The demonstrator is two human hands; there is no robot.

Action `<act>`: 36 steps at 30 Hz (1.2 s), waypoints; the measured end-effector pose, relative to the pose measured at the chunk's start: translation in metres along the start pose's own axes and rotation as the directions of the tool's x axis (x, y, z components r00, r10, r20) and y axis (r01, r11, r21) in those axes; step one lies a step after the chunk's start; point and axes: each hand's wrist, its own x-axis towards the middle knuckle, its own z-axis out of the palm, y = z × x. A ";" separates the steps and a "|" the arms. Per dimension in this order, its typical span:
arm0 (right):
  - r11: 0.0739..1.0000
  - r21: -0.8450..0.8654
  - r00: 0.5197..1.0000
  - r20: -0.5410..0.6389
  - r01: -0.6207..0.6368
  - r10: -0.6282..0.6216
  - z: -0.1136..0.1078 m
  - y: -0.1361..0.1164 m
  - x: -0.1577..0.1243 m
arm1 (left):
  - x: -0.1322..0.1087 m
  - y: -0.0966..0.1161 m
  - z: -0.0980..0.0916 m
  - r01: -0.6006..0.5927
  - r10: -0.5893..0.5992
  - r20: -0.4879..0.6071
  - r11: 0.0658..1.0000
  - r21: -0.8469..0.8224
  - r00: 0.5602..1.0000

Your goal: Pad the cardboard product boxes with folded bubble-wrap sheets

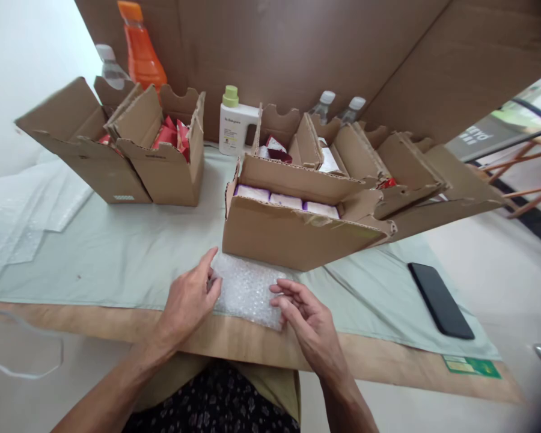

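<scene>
A small bundle wrapped in clear bubble wrap [247, 288] lies at the table's near edge, on a pale green cloth [130, 252]. My left hand [190, 297] rests against its left side, index finger stretched along the top edge, other fingers curled at the wrap. My right hand [304, 316] touches its right end with fingers bent and lightly spread. Just behind the bundle stands an open cardboard box [293, 231] holding white packs with purple edges [286, 200].
Two open boxes with red packets [162, 150] stand at the back left. More open boxes [388, 174] sit at the right. A white bottle [232, 123], an orange bottle [139, 48] and clear bottles line the cardboard backdrop. A black phone [439, 299] lies right. Bubble wrap sheets [22, 210] lie left.
</scene>
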 end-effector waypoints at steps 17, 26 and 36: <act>0.976 0.175 0.991 0.040 -0.130 0.125 -0.011 0.002 0.017 | 0.001 -0.009 -0.005 -0.201 0.186 0.076 0.893 0.403 0.980; 0.587 -0.800 0.949 -0.076 0.126 -0.307 -0.036 0.013 0.026 | 0.011 -0.013 -0.012 -0.019 0.055 -0.124 0.960 0.279 0.991; 0.922 -0.373 0.962 -0.196 0.107 -0.191 0.002 0.021 -0.004 | -0.005 -0.007 -0.010 -0.089 0.079 -0.145 0.994 -0.067 0.986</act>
